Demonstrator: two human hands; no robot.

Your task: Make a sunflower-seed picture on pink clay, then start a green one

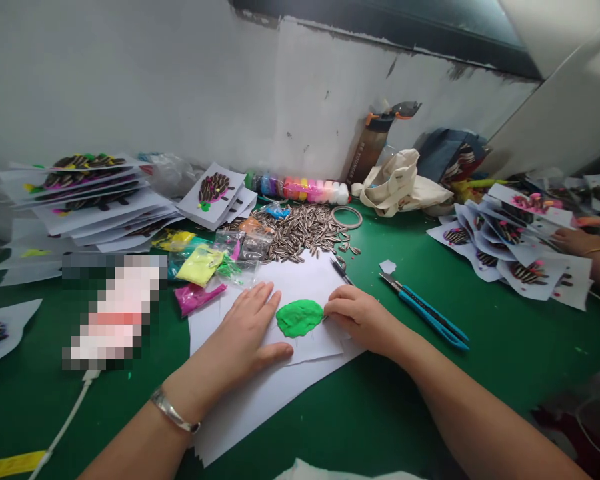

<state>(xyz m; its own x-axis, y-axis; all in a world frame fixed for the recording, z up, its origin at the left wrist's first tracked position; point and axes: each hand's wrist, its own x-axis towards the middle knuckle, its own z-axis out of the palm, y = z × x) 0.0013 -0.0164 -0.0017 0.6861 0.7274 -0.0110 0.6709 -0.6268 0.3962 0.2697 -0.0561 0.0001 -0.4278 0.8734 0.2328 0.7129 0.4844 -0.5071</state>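
A flat oval of bright green clay (pixel 300 318) lies on a white paper sheet (pixel 300 277), with short drawn lines below it. My left hand (pixel 247 327) rests on the paper at the clay's left, fingers spread and empty. At the clay's right edge my right hand (pixel 357 317) has thumb and fingertips pinched together; whatever is between them is too small to make out. More white sheets (pixel 255 400) lie beneath. A black pen (pixel 340 272) sits just beyond my right hand. Striped sunflower seeds (pixel 300 230) are heaped behind the paper.
Seed-decorated cards are stacked at left (pixel 100 207) and right (pixel 510 240). Clay packets (pixel 200 265) lie left of the seeds. A blue cutter (pixel 430 313) is right of my hand. Tape roll, clay tubs, cloth bag and bottle (pixel 370 147) stand behind. Another person's hand (pixel 580 241) is far right.
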